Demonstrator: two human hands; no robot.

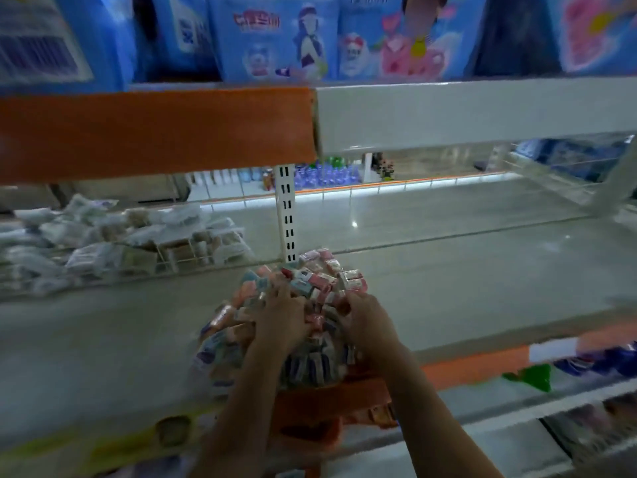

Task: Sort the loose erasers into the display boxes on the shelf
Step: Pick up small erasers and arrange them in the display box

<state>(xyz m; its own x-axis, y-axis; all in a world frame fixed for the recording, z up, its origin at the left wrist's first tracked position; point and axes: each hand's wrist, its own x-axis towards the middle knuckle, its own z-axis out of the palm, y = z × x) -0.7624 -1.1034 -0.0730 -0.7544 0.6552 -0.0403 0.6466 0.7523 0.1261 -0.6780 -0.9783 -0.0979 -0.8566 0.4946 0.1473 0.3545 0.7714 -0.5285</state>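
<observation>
- Here, blur hides detail: whether the left hand (280, 315) and right hand (365, 320) grip anything is unclear.
- Both press into the eraser pile (293, 305) on the shelf (482, 277).
- A wire basket (165, 257) holds wrapped packets (86, 232).

Blue illustrated packages (275, 36) line the upper shelf — clear-wrapped packets (103, 236) fill a wire basket (179, 257) left.

Heap of wrapped pink-and-blue erasers (310, 281) — mid-shelf (448, 288), front edge.
</observation>
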